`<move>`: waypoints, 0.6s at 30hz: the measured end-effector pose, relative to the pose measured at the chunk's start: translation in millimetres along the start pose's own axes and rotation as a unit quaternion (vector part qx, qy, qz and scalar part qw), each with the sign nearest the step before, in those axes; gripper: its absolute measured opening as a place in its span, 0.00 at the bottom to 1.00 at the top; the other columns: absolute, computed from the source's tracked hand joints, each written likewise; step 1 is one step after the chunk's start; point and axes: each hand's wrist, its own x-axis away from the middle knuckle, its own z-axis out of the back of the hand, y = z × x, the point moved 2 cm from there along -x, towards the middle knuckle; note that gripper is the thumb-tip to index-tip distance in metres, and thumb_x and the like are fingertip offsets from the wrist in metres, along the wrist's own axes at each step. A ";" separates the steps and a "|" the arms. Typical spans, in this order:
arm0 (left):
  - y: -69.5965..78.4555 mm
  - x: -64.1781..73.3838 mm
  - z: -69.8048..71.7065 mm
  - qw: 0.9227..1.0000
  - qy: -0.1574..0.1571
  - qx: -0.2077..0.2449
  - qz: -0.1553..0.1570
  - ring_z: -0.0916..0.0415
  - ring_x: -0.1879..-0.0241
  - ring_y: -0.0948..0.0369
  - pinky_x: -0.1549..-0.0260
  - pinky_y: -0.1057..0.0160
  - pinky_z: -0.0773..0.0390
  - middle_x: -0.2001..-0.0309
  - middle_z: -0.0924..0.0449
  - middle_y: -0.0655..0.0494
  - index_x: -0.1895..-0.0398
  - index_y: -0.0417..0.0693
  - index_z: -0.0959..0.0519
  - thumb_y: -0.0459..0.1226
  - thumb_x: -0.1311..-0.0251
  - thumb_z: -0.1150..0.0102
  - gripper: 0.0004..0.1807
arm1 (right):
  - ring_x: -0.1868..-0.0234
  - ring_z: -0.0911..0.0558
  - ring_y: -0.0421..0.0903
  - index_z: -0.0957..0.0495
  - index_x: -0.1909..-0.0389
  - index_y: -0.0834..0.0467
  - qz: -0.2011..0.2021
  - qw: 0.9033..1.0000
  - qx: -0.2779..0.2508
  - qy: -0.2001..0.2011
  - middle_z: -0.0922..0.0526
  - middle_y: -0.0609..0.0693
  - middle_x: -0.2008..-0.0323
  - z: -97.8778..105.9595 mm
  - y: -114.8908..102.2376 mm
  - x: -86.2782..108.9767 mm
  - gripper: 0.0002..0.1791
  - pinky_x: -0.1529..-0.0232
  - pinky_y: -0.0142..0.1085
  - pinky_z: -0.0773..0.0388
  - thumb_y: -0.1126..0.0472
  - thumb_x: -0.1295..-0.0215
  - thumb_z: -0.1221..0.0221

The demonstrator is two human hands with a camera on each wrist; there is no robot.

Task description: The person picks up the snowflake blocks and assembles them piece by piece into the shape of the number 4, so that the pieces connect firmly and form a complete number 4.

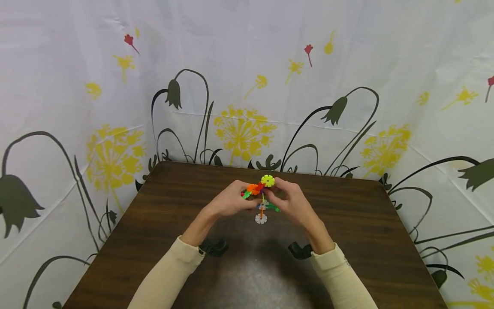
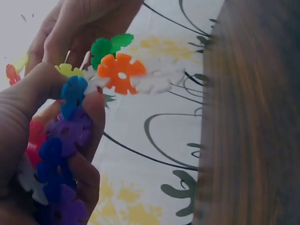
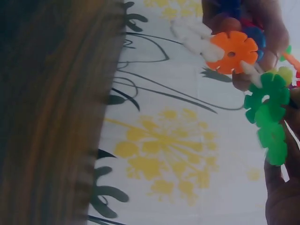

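Observation:
Both hands hold one built-up structure of slotted plastic discs above the table. My left hand [image 1: 230,199] grips it from the left; in the left wrist view purple [image 2: 70,131] and blue discs [image 2: 55,164] run along its palm, partly covered by fingers. On the other side my right hand [image 1: 295,201] curls its fingers and thumb at the structure, close to a yellow disc [image 1: 268,180] on top. An orange disc [image 2: 122,75] and a white disc [image 1: 261,219] hang at the lower end. Green discs [image 3: 267,98] branch toward the right hand. Fingers hide the middle joints.
The dark wooden table [image 1: 347,240] lies below the hands. A white curtain [image 1: 239,51] with printed flowers hangs behind it and at both sides. Each wrist carries a black camera mount, one at the left [image 1: 215,247] and one at the right [image 1: 299,250].

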 end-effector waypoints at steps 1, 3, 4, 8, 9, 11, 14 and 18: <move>-0.4 0.3 -0.7 1.000 -0.004 0.002 0.002 0.29 0.76 0.56 0.73 0.65 0.30 0.76 0.22 0.56 0.60 0.45 0.16 0.39 0.29 0.34 0.06 | 0.57 0.13 0.43 0.16 0.48 0.56 -0.002 1.000 -0.001 0.003 0.09 0.50 0.57 -1.5 0.8 1.4 0.09 0.52 0.37 0.12 0.66 0.25 0.34; -0.6 0.3 -1.8 1.000 -0.019 0.006 0.008 0.28 0.76 0.59 0.73 0.65 0.30 0.76 0.21 0.55 0.60 0.44 0.16 0.40 0.29 0.34 0.07 | 0.57 0.13 0.43 0.15 0.47 0.57 -0.005 1.000 0.000 0.005 0.09 0.51 0.57 -3.9 3.1 4.3 0.10 0.51 0.40 0.12 0.66 0.25 0.35; 0.3 0.4 -2.0 1.000 -0.029 0.005 0.011 0.26 0.76 0.59 0.73 0.65 0.28 0.75 0.20 0.54 0.60 0.44 0.16 0.40 0.28 0.34 0.08 | 0.57 0.13 0.43 0.15 0.47 0.57 -0.008 1.000 0.001 0.004 0.09 0.51 0.57 -4.9 4.0 5.3 0.10 0.51 0.41 0.12 0.66 0.24 0.35; 3.9 -0.5 -1.0 0.998 -0.065 0.009 0.023 0.16 0.72 0.60 0.67 0.63 0.17 0.69 0.17 0.53 0.57 0.42 0.16 0.42 0.27 0.34 0.11 | 0.54 0.13 0.43 0.14 0.46 0.55 -0.035 0.999 -0.009 -0.001 0.09 0.50 0.55 -7.3 7.9 7.9 0.09 0.47 0.46 0.13 0.62 0.22 0.37; 4.6 -0.5 -0.6 0.997 -0.071 0.011 0.025 0.14 0.71 0.60 0.66 0.62 0.15 0.67 0.16 0.54 0.55 0.42 0.16 0.42 0.27 0.34 0.11 | 0.54 0.13 0.43 0.14 0.45 0.54 -0.046 0.999 -0.018 -0.003 0.09 0.50 0.55 -7.5 9.3 9.0 0.09 0.47 0.46 0.13 0.60 0.21 0.37; 2.9 -0.8 -0.2 0.996 -0.076 0.023 0.029 0.12 0.69 0.58 0.62 0.60 0.12 0.64 0.16 0.53 0.51 0.41 0.17 0.42 0.26 0.35 0.12 | 0.55 0.14 0.44 0.16 0.44 0.52 -0.070 0.997 -0.036 -0.005 0.10 0.49 0.55 -8.3 13.3 12.1 0.10 0.47 0.44 0.13 0.58 0.20 0.38; -2.6 -1.7 -0.7 0.996 -0.075 0.047 0.032 0.11 0.66 0.51 0.59 0.57 0.10 0.61 0.15 0.50 0.45 0.40 0.19 0.41 0.24 0.35 0.15 | 0.55 0.14 0.46 0.18 0.40 0.49 -0.107 0.992 -0.062 -0.008 0.11 0.49 0.54 -9.5 20.9 19.2 0.12 0.48 0.40 0.14 0.56 0.19 0.40; -9.6 -2.9 -0.6 0.993 -0.058 0.091 0.040 0.10 0.64 0.49 0.57 0.56 0.09 0.57 0.15 0.47 0.41 0.38 0.21 0.41 0.24 0.35 0.18 | 0.56 0.16 0.46 0.17 0.43 0.49 -0.145 0.986 -0.075 -0.016 0.12 0.48 0.53 -10.4 33.6 30.3 0.11 0.52 0.35 0.17 0.53 0.19 0.40</move>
